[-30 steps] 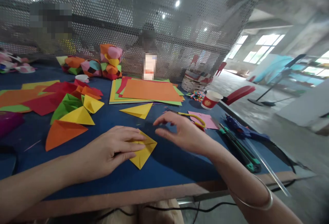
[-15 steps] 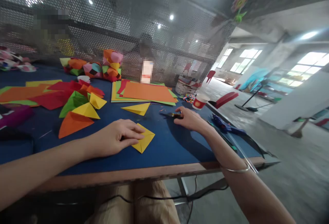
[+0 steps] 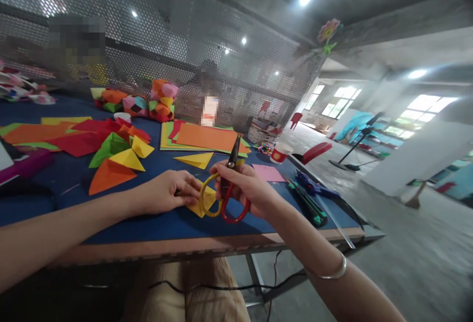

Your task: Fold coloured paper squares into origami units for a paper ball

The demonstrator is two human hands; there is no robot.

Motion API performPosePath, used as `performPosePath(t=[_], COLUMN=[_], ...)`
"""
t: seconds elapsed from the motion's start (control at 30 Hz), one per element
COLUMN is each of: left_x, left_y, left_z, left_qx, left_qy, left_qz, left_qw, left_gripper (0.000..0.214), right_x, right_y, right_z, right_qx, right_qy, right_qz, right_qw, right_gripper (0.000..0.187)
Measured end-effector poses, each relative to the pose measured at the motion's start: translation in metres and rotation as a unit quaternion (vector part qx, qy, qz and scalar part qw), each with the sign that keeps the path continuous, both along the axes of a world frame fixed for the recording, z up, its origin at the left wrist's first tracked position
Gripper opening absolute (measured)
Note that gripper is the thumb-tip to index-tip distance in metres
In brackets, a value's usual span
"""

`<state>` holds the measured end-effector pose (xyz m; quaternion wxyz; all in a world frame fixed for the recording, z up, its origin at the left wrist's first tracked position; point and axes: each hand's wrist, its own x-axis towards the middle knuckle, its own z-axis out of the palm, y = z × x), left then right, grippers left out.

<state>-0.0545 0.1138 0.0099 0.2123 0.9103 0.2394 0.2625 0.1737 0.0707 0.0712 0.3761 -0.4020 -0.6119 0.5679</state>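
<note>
Raised over the table, my right hand [image 3: 246, 184] grips a pair of scissors [image 3: 232, 162] around the pivot. The dark blades point away from me and look closed; one handle loop is yellow, the other red. My left hand [image 3: 175, 191] is closed at the left edge of a folded yellow paper square [image 3: 199, 209] on the blue tabletop. The scissor handles hide part of this square. Just beyond it lies a yellow folded triangle [image 3: 195, 159]. Several folded pieces, including an orange one [image 3: 111, 177] and a green one [image 3: 109, 148], lie left of my left hand.
Stacked coloured sheets [image 3: 203, 137] lie at the back, near finished paper balls [image 3: 162, 100]. To the right are a pink sheet [image 3: 268, 173], a paper cup [image 3: 281, 153], a green-and-black cutter [image 3: 308, 204] and a blue glue gun [image 3: 316, 184]. A mesh partition [image 3: 155, 41] stands behind.
My right hand has lifted the scissors from the table and brought them left, over the yellow square. My left hand stays at the square, its fingers more curled. The pink sheet is now visible.
</note>
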Motion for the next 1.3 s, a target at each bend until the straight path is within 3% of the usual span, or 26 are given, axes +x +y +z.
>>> performPosePath(t=[0.27, 0.43, 0.77, 1.07, 1.3], left_x=[0.002, 0.002, 0.000, 0.000, 0.002], left_y=[-0.008, -0.006, -0.004, -0.003, -0.007], left_z=[0.008, 0.005, 0.002, 0.001, 0.006], left_qx=[0.018, 0.019, 0.007, 0.010, 0.015], left_qy=[0.007, 0.002, -0.010, -0.005, 0.009], left_qz=[0.003, 0.009, 0.022, 0.017, 0.015], left_qw=[1.000, 1.000, 1.000, 1.000, 1.000], left_gripper=[0.028, 0.020, 0.023, 0.022, 0.023], right_x=[-0.011, -0.003, 0.009, 0.007, -0.014], right_y=[0.016, 0.032, 0.045, 0.039, 0.019], right_z=[-0.021, -0.018, -0.007, 0.002, 0.000], right_qx=[-0.066, -0.071, -0.035, -0.006, -0.080], right_qy=[0.046, 0.019, -0.045, -0.066, -0.038], right_qz=[0.025, 0.004, -0.032, -0.059, 0.024], right_qw=[0.996, 0.997, 0.998, 0.996, 0.996], right_gripper=[0.041, 0.027, 0.017, 0.015, 0.009])
